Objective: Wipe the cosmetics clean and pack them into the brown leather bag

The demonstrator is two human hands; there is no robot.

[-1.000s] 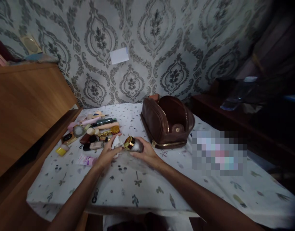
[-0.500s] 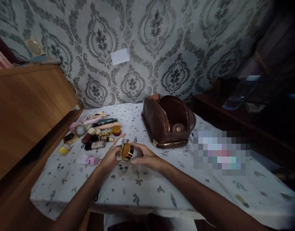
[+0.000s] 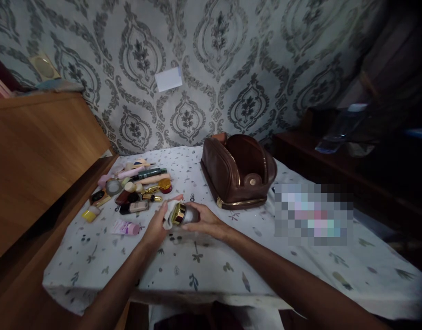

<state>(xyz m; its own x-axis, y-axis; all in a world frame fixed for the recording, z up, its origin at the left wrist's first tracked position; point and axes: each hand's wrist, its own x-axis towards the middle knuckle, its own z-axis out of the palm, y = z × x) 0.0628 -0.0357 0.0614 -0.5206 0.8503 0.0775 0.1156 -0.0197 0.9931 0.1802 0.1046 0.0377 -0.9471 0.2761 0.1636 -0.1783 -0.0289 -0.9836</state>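
Note:
Above the middle of the table, my right hand (image 3: 210, 222) is closed around a cosmetic jar (image 3: 190, 214) with a frosted body and a shiny gold lid, tipped so the lid points left. My left hand (image 3: 155, 229) is closed on a crumpled white wipe (image 3: 168, 214), which presses against the lid's top. Some of its fingers are hidden behind the wipe. Just left of that hand lies a white and pink squeeze tube (image 3: 125, 228). A foundation bottle (image 3: 135, 207) with a black cap rests a little farther back.
A brown leather cosmetic bag (image 3: 227, 176) stands unzipped behind my right hand. Several cosmetics, including a gold-lidded red jar (image 3: 165, 185), crowd the table's left back. A blurred-out patch (image 3: 314, 214) covers the right side. A wooden panel (image 3: 42, 160) borders the left.
The wipe and jar have turned slightly in my hands, so less of the lid's gold top shows. The whole view has shifted a little.

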